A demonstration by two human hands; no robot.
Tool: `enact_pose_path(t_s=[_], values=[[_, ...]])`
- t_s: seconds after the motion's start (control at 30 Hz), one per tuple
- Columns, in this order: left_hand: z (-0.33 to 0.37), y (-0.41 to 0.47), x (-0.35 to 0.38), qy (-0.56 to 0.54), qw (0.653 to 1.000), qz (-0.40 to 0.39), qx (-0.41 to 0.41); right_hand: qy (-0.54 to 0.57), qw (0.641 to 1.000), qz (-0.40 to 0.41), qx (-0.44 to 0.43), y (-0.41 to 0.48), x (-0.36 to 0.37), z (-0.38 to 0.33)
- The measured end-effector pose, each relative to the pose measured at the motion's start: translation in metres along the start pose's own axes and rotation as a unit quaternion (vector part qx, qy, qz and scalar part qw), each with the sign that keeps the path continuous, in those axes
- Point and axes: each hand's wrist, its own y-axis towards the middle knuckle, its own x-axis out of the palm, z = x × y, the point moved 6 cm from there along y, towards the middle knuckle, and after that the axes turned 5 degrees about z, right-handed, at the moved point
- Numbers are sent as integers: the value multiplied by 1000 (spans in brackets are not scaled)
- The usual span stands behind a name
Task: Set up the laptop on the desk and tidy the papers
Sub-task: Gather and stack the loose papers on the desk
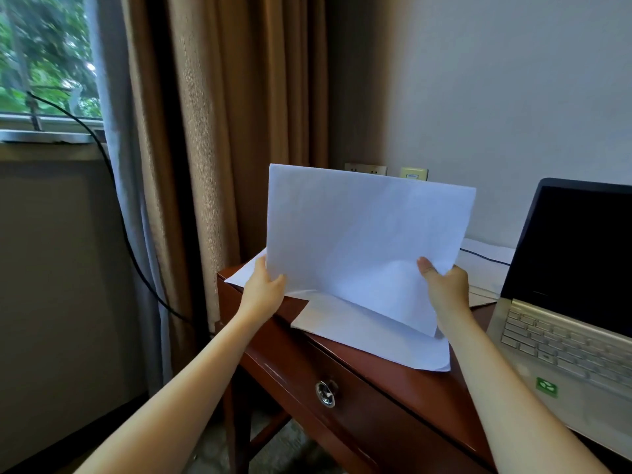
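I hold a stack of white papers (362, 230) upright over the left end of the dark wooden desk (403, 381). My left hand (261, 285) grips its lower left edge. My right hand (444, 285) pinches the lower right edge, thumb on the front. Another white sheet (376, 340) lies flat on the desk beneath the raised stack. More paper (485, 265) lies further back, next to the laptop. The silver laptop (564, 323) stands open at the right, its screen dark.
A drawer with a metal knob (326, 393) runs along the desk front. Brown curtains (222, 131) and a window (44, 63) fill the left. A black cable (126, 234) hangs from the sill. Wall sockets (366, 169) sit behind the papers.
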Motion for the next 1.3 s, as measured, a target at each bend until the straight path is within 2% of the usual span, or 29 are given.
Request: enact_pose_path(t_s=[0.1,0.2,0.27,0.37,0.43,0.57,0.67,0.83,0.93,1.0,1.1,1.2,1.3], values=[[2,-8,15,151,983,-100,-18,-2,998,52,40,5,-11,9],[15,-15,25,230,963,-142,-13,-6,993,85,84,7,-19,19],[21,-22,32,315,934,-171,-9,-8,990,95,100,7,-20,22],[25,-38,46,452,872,-186,31,-12,989,96,109,6,-21,21],[22,-39,54,475,860,-184,38,-17,989,95,111,4,-19,20],[17,-34,58,457,860,-226,-22,-11,988,95,118,1,-15,23],[22,-34,55,469,859,-204,-6,-4,988,96,123,2,-15,26],[22,-37,56,409,891,-197,5,-5,988,92,121,1,-13,27],[25,-42,53,345,929,-136,24,15,988,98,119,1,-14,25],[20,-42,49,268,958,-102,25,28,987,100,126,1,-16,24],[10,-40,34,70,996,-45,-33,42,984,104,135,1,-17,25],[-11,-32,24,-104,988,10,-113,54,983,102,140,-1,-16,23],[-21,-26,11,-116,982,81,-124,63,982,95,150,-2,-16,23]])
